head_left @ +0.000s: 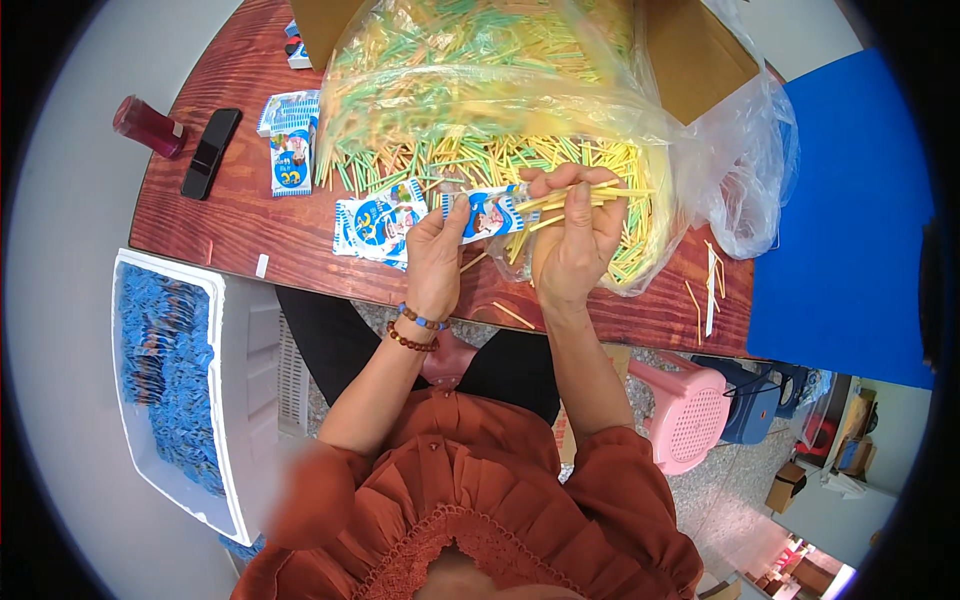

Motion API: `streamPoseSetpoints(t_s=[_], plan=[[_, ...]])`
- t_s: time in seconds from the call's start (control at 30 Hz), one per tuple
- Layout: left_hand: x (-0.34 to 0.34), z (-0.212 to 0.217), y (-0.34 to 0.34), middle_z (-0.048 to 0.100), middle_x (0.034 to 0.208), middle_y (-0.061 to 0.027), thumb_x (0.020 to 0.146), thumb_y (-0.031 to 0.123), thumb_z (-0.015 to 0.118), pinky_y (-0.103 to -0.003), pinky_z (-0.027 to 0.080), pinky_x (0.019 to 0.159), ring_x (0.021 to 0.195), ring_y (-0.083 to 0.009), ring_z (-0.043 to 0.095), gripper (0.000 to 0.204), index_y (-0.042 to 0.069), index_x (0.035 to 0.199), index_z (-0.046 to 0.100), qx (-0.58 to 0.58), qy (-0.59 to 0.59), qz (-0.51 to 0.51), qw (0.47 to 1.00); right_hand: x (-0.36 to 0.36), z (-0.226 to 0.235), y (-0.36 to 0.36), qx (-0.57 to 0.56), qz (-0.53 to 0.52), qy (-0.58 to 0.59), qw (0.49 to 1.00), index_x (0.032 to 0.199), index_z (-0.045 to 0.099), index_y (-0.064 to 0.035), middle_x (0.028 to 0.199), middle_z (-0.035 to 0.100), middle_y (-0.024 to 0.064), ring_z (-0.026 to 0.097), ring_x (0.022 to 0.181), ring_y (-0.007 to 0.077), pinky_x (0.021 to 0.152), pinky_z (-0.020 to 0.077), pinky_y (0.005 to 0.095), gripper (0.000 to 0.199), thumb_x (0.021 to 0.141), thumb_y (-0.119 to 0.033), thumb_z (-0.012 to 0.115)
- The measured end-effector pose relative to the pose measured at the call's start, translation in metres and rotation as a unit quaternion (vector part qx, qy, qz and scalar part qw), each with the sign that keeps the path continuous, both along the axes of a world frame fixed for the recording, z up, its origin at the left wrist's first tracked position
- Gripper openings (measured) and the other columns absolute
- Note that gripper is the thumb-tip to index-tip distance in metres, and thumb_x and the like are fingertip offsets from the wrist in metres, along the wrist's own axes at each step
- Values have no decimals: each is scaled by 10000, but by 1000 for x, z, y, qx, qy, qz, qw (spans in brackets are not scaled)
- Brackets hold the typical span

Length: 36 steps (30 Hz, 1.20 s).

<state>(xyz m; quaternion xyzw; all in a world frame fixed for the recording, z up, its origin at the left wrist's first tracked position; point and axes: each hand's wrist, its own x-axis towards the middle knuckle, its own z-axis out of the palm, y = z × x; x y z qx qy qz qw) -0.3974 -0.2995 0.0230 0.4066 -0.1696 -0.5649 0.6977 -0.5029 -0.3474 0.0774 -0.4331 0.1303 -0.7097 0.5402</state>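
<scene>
My left hand (pixel 437 250) pinches one end of a small blue and white printed packet (pixel 490 214), held just above the table's near edge. In my right hand (pixel 578 240) is a small bunch of yellow sticks (pixel 590 196), gripped between thumb and fingers. Their left ends meet the packet's right end; whether any are inside it I cannot tell. Beyond both hands, a large clear plastic bag (pixel 480 95) lies open with a heap of yellow, green and orange sticks (pixel 420 160) spilling toward me. A pile of flat packets (pixel 376 226) rests left of my left hand.
More packets (pixel 291 160), a black phone (pixel 211 153) and a red-lidded jar (pixel 150 127) are on the table's left. A white foam box (pixel 222 400) full of blue packets stands left of me. Loose sticks (pixel 697 310) lie right, near a blue board (pixel 840 220). Pink stool (pixel 690 415) below.
</scene>
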Motion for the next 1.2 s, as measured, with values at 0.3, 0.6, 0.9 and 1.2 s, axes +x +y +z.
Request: streamPoseSetpoints(t_s=[0.3, 0.6, 0.9, 1.2], plan=[[-2, 7, -4, 672, 839, 1, 951, 264, 579, -205, 514, 583, 701, -46, 611, 223, 62, 913, 667, 16, -10, 16, 1000, 2, 7, -11, 20, -22, 74, 997, 1104, 446, -70, 894, 588, 106, 638, 787, 222, 1092, 295, 515, 128, 982, -111, 450], [0, 1, -5, 671, 843, -3, 946, 259, 589, -208, 511, 569, 693, -59, 620, 224, 50, 904, 656, 16, 27, 10, 999, 0, -4, -9, -10, -15, 86, 996, 1059, 438, -66, 886, 588, 106, 647, 781, 225, 1105, 271, 519, 91, 989, -124, 429], [1, 0, -8, 671, 853, -2, 949, 254, 583, -212, 513, 591, 701, -58, 616, 220, 49, 917, 654, 0, 5, 13, 1000, 2, 3, -19, -22, 11, 167, 986, 1048, 422, -56, 914, 616, 129, 663, 890, 261, 1141, 170, 489, 111, 999, -154, 410], [-2, 3, -9, 667, 865, -33, 952, 253, 581, -225, 477, 610, 687, -88, 576, 232, 34, 937, 655, -6, 86, -25, 996, 1, -9, -22, -70, -18, 242, 967, 1031, 452, -79, 974, 642, 133, 508, 1218, 342, 1144, 132, 491, 117, 1008, -182, 401]])
